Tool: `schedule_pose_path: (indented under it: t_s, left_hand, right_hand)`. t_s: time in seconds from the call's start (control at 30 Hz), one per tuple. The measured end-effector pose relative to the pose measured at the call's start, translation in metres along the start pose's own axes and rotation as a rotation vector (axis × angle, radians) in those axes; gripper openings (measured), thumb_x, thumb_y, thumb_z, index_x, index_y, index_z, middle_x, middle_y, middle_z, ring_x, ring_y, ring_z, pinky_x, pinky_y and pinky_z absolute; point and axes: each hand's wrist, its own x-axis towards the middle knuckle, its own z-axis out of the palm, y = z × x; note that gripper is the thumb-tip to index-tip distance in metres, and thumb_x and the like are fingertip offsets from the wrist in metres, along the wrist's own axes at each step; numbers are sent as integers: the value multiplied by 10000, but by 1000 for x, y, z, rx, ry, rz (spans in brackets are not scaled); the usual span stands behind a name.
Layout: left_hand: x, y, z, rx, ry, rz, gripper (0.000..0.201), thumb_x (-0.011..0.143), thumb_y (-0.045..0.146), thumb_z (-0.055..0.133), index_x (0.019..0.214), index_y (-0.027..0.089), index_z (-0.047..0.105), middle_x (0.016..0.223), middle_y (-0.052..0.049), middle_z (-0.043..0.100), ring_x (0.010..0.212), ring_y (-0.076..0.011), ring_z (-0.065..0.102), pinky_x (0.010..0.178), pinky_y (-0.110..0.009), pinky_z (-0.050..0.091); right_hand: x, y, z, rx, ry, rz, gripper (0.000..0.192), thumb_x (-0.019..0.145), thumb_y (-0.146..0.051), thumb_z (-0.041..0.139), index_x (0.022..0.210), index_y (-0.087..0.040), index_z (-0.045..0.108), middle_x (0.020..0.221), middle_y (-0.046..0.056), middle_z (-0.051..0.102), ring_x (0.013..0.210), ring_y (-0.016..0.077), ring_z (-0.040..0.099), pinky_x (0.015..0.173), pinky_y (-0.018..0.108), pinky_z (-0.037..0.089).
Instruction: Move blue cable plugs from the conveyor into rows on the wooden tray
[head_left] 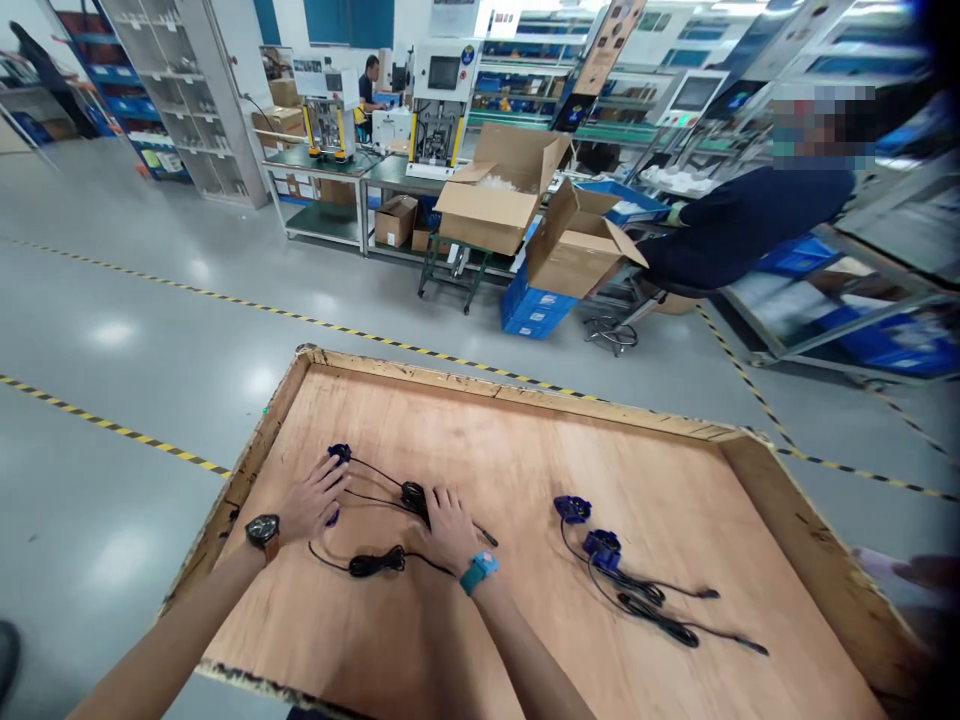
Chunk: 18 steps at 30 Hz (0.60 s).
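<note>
My left hand (319, 497), with a black watch on its wrist, lies fingers spread on a wooden tray-like table (525, 392), touching a small blue-violet part (340, 452) with a black cable. My right hand (448, 525), wearing a teal wristband, rests on a coiled black cable bundle (413, 494). Another bundled cable (377, 562) lies between my wrists. To the right, two more blue parts (587, 528) with black cables (660, 610) lie untouched on the wood.
The table has a raised wooden rim. Beyond it is grey floor with yellow-black tape lines (300, 318). Open cardboard boxes (499, 195), blue crates (534, 308), workbenches with machines (330, 120) and a seated person in dark blue (739, 225) are farther back.
</note>
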Motion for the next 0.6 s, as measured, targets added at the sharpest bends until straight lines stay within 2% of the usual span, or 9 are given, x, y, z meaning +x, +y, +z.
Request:
schedule_pose_path:
  t_s: [0.07,0.17,0.23,0.33,0.43,0.6]
  left_hand:
    - [4,-14,1,-42,-9,55,517,968,258,425,1481,194,425,1607,-101,336,1534,-304,135,1226,-546,256]
    - [18,-28,4,-132,-38,116,512,941,263,480,1450,220,458,1646,-99,240,1543,-316,83,1235,-557,227]
    - [28,-33,7,-183,-54,151,479,924,286,515,1397,212,507,1655,-108,205,1544,-326,71,1239,-568,201]
    - [38,-39,11,-215,-60,137,417,938,319,496,1326,176,549,1655,-117,204,1541,-316,92,1244,-575,178]
    - [42,-41,16,-220,-43,8,445,934,324,507,1347,160,531,1634,-122,266,1530,-306,152,1235,-572,211]
    - [44,-35,28,-181,100,-373,565,888,325,578,1419,153,492,1587,-171,340,1498,-364,232,1199,-593,273]
  right_hand:
    - [1,-7,11,-59,-5,44,594,944,-347,539,1463,-85,420,1302,189,557,1203,346,467,991,468,409]
    - [12,-8,19,-103,-31,93,404,980,-252,445,1337,-89,538,1224,175,587,1138,323,505,951,444,437]
    - [25,-5,17,-101,-59,116,342,988,-237,423,1252,-88,581,1210,169,592,1119,312,511,956,435,438]
    - [53,-3,6,-97,-80,151,344,989,-234,429,1273,-82,551,1238,170,584,1126,296,513,964,409,438]
    - [96,-7,-9,-106,-61,149,385,991,-243,433,1333,-82,502,1262,179,570,1133,287,513,942,388,448]
    - [194,-33,-33,-92,-19,21,402,961,-133,394,1348,-106,500,1270,162,564,1160,273,493,965,384,428]
